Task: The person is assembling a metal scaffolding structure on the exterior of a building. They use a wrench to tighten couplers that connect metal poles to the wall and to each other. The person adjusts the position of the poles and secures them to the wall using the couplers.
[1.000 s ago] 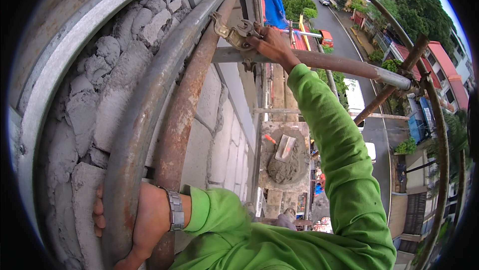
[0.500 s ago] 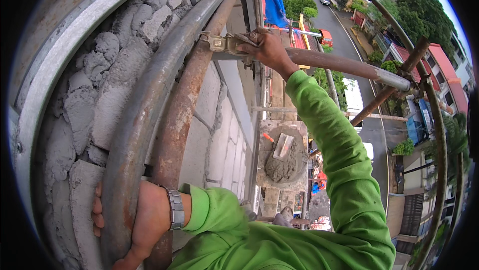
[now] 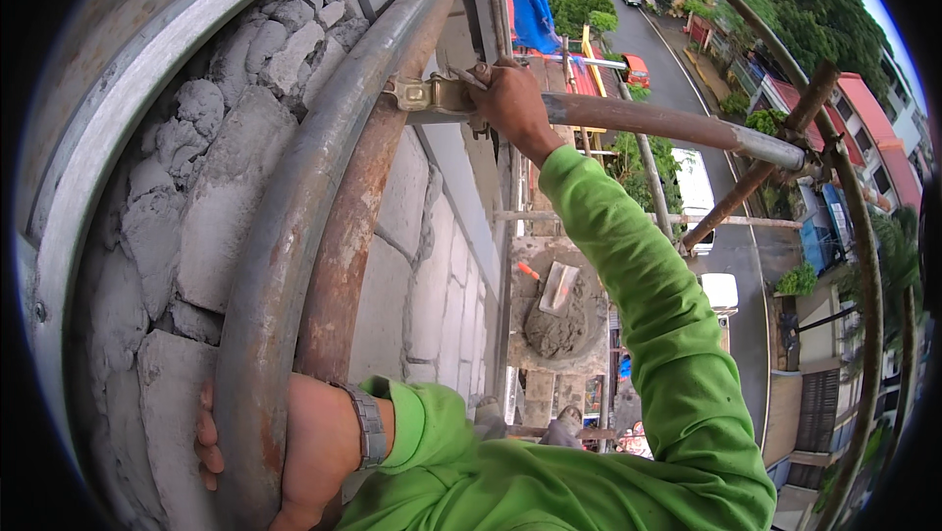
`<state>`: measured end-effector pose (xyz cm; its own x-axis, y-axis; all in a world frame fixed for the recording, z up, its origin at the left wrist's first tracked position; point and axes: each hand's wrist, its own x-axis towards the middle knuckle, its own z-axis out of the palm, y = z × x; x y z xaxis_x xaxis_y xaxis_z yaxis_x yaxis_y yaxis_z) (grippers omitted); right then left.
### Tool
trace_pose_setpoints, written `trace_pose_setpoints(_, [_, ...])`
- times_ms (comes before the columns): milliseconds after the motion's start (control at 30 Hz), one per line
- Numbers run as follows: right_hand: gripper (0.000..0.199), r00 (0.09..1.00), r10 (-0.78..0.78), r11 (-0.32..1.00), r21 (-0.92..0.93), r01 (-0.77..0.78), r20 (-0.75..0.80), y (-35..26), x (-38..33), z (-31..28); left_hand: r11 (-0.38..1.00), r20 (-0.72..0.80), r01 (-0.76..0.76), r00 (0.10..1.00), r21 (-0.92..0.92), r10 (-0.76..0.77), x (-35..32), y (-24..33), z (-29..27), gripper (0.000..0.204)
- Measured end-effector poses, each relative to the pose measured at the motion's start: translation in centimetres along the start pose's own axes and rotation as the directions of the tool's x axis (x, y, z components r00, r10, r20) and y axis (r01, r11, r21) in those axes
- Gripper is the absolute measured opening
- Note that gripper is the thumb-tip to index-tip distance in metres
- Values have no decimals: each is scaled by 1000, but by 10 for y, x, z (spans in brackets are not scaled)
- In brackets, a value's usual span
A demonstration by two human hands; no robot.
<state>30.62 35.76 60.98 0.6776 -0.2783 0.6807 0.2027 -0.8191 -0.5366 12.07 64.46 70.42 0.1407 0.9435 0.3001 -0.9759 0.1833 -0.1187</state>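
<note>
My left hand (image 3: 319, 443) is wrapped round a thick grey steel pipe (image 3: 285, 246), its fingertips showing on the far side beside the rough blocks. Higher up, my right hand (image 3: 512, 109) is closed at a metal scaffold clamp (image 3: 428, 94), its fingers against the clamp's loose parts. This clamp sits on a rusty upright pipe (image 3: 351, 237) running alongside the grey one. From under the right hand a rusty cross pipe (image 3: 648, 121) extends to the right. The hand partly hides the joint between clamp and cross pipe.
Below, a mortar board (image 3: 525, 349) carries wet mortar (image 3: 554, 333) and an orange-handled trowel (image 3: 559, 288). Grey blockwork (image 3: 392, 227) stands beside the pipes, with broken mortar-covered blocks (image 3: 231, 197) at left. More scaffold poles (image 3: 854, 237) rise at right, above a street (image 3: 736, 266).
The view has shifted slightly. My right hand sits a little farther left in the picture, still at the clamp; my left hand keeps its hold on the grey pipe.
</note>
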Motion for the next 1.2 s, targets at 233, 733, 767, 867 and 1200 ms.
trace_pose_setpoints(233, [16, 990, 131, 991, -8, -132, -49, -12, -1, -1, 1000, 54, -15, 998, -18, 16, -6, 2, -1, 59])
trace_pose_setpoints(733, [20, 968, 250, 968, -9, -250, -37, -20, 6, -2, 999, 21, -46, 999, -19, 46, -20, 3, 10, 50])
trace_pose_setpoints(767, [21, 960, 277, 961, 4, -277, -23, -20, 6, -2, 996, 85, -94, 992, 9, 93, -24, 0, 14, 41])
trace_pose_setpoints(867, [23, 954, 299, 954, 15, -299, -10, -15, 4, -2, 991, 77, -126, 990, 51, 121, -34, -3, 27, 37])
trace_pose_setpoints(1200, [24, 953, 299, 951, 101, -293, -53, -18, 3, -2, 997, 16, 56, 998, -53, -55, -29, 14, 1, 51])
